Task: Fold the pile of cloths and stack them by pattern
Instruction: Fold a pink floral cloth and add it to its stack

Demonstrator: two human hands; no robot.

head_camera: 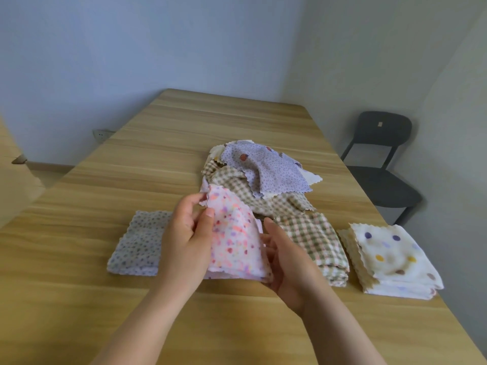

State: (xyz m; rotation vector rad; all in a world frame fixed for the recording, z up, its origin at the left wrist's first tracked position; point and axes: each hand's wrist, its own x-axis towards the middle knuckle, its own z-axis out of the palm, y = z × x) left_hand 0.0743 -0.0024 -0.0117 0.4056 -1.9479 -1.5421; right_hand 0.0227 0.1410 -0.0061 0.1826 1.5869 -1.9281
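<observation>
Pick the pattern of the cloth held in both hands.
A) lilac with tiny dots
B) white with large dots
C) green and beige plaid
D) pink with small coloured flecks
D: the left hand and right hand hold the pink cloth, which is flecked with red, orange and purple.

No text here can be read. A small pale sticker (379, 124) sits on the back of the chair (382, 180), too small to show any letters.
</observation>
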